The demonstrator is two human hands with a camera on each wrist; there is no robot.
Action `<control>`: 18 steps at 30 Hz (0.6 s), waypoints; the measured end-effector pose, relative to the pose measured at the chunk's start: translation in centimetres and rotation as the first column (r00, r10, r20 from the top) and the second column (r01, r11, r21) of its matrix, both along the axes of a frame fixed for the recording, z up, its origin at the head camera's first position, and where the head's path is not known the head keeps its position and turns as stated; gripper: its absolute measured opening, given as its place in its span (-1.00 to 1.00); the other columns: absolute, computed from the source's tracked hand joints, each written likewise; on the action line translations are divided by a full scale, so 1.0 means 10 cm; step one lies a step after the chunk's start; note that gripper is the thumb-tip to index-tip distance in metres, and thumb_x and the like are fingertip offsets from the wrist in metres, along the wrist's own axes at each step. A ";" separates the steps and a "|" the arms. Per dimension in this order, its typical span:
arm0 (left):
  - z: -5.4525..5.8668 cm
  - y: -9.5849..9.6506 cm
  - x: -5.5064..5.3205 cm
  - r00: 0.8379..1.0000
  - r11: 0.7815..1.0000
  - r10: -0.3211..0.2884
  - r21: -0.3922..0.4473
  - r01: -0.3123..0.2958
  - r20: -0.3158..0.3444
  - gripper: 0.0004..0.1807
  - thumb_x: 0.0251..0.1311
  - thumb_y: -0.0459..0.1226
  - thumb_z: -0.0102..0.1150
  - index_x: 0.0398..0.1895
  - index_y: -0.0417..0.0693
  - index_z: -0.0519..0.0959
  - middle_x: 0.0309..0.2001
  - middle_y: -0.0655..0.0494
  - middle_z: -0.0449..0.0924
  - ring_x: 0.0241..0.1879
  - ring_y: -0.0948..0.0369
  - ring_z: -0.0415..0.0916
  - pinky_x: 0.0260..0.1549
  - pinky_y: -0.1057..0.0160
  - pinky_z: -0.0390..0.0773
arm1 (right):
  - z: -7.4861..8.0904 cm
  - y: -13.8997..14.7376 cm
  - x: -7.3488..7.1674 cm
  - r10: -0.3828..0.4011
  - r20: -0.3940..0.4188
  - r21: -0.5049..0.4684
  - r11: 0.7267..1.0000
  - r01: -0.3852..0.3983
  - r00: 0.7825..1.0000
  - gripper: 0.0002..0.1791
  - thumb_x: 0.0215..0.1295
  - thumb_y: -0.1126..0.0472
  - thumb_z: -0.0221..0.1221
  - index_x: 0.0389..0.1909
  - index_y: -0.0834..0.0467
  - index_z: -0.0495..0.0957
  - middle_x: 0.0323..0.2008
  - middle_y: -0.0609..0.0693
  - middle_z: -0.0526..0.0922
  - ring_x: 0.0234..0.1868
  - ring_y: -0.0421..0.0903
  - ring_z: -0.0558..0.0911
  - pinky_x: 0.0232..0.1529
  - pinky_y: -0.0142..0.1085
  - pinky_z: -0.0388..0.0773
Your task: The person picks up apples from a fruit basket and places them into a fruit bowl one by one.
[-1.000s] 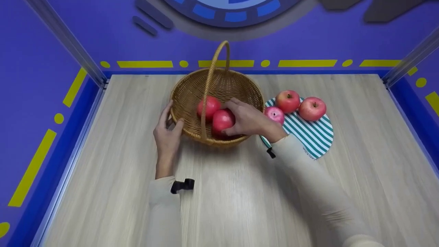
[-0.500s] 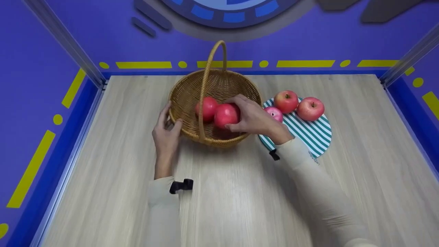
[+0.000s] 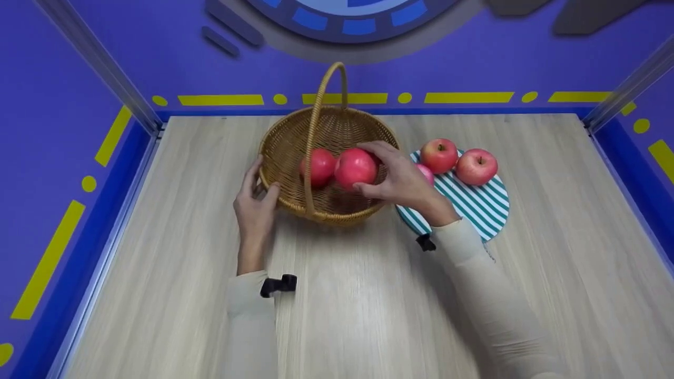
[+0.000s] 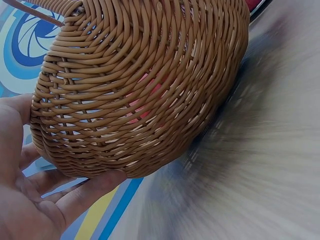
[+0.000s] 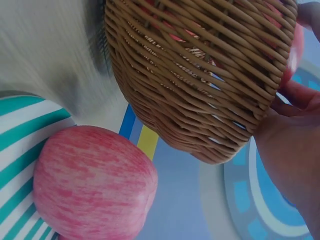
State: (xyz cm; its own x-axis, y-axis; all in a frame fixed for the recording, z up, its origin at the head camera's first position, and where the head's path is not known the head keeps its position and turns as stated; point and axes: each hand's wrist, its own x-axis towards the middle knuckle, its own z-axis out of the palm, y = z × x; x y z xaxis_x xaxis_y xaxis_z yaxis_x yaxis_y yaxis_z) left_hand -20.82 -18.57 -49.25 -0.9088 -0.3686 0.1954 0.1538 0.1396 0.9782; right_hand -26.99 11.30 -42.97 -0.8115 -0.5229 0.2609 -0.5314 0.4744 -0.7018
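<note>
My left hand (image 3: 255, 213) holds the rim of a round wicker basket (image 3: 281, 150) at its left side. In the left wrist view, the thumb and fingers (image 4: 100, 187) close around the basket's woven edge (image 4: 135, 95). Inside the basket's right half, my right hand (image 3: 404, 181) grips a red apple (image 3: 355, 169), thumb in front and fingers behind. A second red apple (image 3: 322, 167) sits left of it, partly behind the handle. In the right wrist view, the basket wall (image 5: 200, 85) hides most of the gripped apple (image 5: 295, 52).
Right of the basket lies a round green-and-white striped mat (image 3: 482, 205). Two apples rest on it, a rear one (image 3: 439, 156) and a right one (image 3: 477, 167); my right hand partly hides a pink apple (image 3: 425, 173). The basket's tall handle (image 3: 315, 123) arches overhead.
My right hand has lifted the apple up from the front of the basket and moved it to the right. My left hand stays on the rim.
</note>
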 end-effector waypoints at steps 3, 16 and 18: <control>-0.01 0.00 0.00 1.000 1.000 -0.002 -0.002 0.002 -0.007 -0.33 0.35 -0.36 0.25 0.54 0.15 0.49 0.49 0.10 0.43 0.33 0.03 0.53 0.26 0.02 0.55 | -0.01 0.03 0.03 -0.025 0.000 -0.046 0.999 0.025 1.000 -0.18 0.20 0.04 0.51 0.46 0.17 0.47 0.32 0.07 0.56 0.25 0.02 0.56 0.25 0.04 0.57; -0.02 -0.01 -0.01 1.000 1.000 -0.005 0.005 0.005 -0.002 -0.33 0.36 -0.36 0.24 0.54 0.12 0.48 0.50 0.05 0.42 0.34 0.02 0.52 0.26 0.03 0.55 | -0.07 0.17 0.12 -0.087 0.017 -0.219 0.972 0.089 0.996 -0.09 0.19 0.14 0.53 0.53 0.25 0.39 0.34 0.10 0.52 0.24 -0.02 0.55 0.24 0.01 0.59; -0.01 0.00 -0.01 1.000 1.000 -0.006 0.005 0.006 0.000 -0.33 0.36 -0.37 0.24 0.54 0.12 0.48 0.50 0.04 0.42 0.34 0.01 0.52 0.26 0.04 0.56 | -0.09 0.19 0.13 -0.090 0.018 -0.247 0.965 0.092 0.996 -0.11 0.19 0.16 0.54 0.52 0.25 0.40 0.31 0.10 0.53 0.23 -0.03 0.56 0.23 0.01 0.60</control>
State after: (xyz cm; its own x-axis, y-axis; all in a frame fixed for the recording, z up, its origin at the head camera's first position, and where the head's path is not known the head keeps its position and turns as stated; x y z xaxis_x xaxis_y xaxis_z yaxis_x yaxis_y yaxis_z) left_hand -20.91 -18.61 -49.39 -0.9111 -0.3641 0.1930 0.1541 0.1334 0.9790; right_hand -25.70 13.23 -43.83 -0.8546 -0.3669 0.3674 -0.4893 0.3320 -0.8065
